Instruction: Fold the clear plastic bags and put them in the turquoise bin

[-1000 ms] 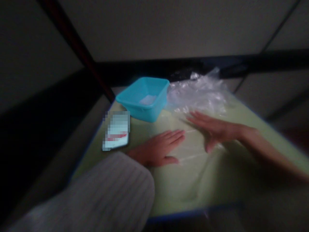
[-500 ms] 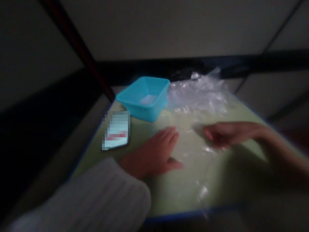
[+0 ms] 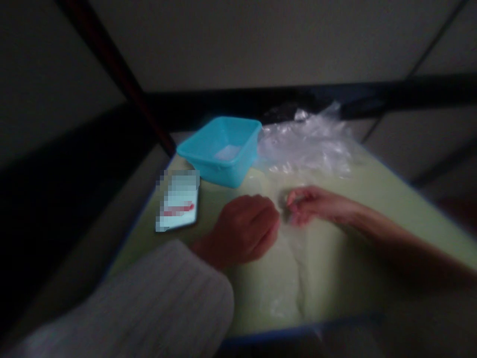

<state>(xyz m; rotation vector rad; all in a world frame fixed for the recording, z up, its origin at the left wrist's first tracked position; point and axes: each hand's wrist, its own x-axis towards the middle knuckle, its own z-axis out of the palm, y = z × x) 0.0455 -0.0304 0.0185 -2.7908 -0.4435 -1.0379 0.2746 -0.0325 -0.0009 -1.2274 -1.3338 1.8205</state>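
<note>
A clear plastic bag [image 3: 278, 283] lies flat on the table, stretching from my hands to the front edge, with a crease down its right side. My left hand [image 3: 246, 228], coming out of a light knitted sleeve, is closed over the bag at the table's middle; its fingertips are hidden. Just to the right, my right hand [image 3: 313, 204] has its fingers curled in on the bag's film, slightly blurred. A small gap separates the two hands.
Behind my left hand stands a turquoise plastic basin [image 3: 219, 169] with something whitish inside. To its right is a heap of crumpled clear plastic [image 3: 313, 141]. A lit phone [image 3: 181, 199] lies at the left on the yellowish, blue-edged table [image 3: 335, 293]. A wall rises behind.
My right hand has moved left, close to my left hand, drawing the bag's right side over. My left hand's fingers, spread flat before, have curled closed.
</note>
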